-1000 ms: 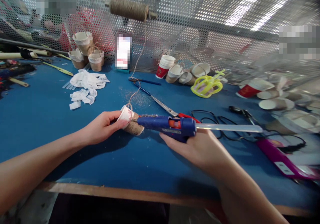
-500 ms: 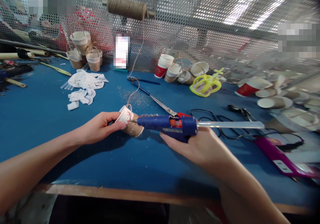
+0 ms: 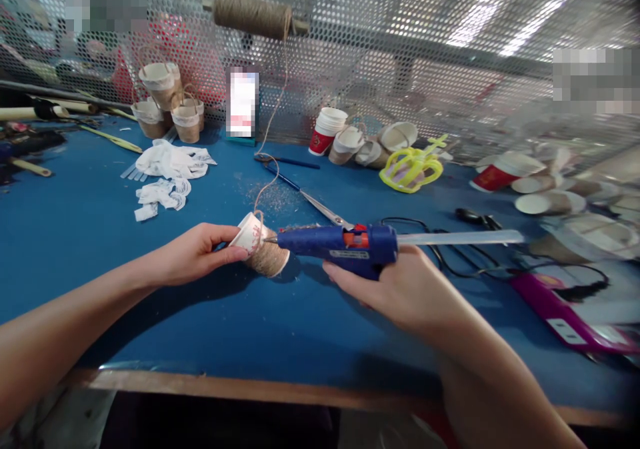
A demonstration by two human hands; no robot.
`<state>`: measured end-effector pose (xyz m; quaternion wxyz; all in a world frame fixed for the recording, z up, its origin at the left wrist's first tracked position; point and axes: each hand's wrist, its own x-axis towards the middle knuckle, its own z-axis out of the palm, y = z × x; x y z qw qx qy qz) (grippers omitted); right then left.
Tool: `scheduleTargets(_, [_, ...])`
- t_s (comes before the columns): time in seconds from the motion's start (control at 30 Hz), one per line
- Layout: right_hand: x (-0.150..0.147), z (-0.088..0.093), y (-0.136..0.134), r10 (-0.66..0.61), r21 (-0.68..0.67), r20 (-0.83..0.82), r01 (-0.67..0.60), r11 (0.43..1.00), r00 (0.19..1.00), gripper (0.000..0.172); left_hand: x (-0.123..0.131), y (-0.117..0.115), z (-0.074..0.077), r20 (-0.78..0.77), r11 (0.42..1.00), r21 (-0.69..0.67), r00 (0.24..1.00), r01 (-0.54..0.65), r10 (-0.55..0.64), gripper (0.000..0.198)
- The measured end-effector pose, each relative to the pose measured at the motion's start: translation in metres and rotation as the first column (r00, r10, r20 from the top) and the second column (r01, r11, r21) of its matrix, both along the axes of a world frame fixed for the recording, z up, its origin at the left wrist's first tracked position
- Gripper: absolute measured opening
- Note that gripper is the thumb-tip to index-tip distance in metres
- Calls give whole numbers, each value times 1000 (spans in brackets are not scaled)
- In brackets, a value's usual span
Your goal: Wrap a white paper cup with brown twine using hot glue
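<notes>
1. Above the blue tabletop [image 3: 225,342], the left hand [image 3: 203,254] is pinching a small white paper cup wrapped in brown twine [image 3: 267,255], thumb and fingers closing on its bare white rim.
2. The cup is tilting, its mouth facing up and left; whether its base is touching the table, I cannot tell.
3. The right hand [image 3: 400,282] is gripping a blue plastic glue gun [image 3: 325,243], its handle mostly hiding behind the fingers, while a translucent glue stick [image 3: 465,237] is protruding from the back.
4. The metal nozzle is pointing at the border between white rim and twine; contact is too small to judge.
5. A thin brown twine strand [image 3: 273,122] is running from near the cup up to the brown twine spool [image 3: 250,15].
6. Judging by looks, the cup is probably handling as light, with a rim that squeezing could crush; the rough twine wrap is likely offering a firmer, less slippery hold, away from the nozzle's heat.
</notes>
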<state>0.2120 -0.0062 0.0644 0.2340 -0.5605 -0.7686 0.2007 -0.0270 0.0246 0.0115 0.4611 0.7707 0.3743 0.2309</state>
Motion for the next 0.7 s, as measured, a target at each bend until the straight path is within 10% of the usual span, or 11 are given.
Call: scheduleTargets(0.7, [5,-2,5,-70,-144,42,75,987,997,33,-4,3,-2,-98,996,76,994,51,-43,34])
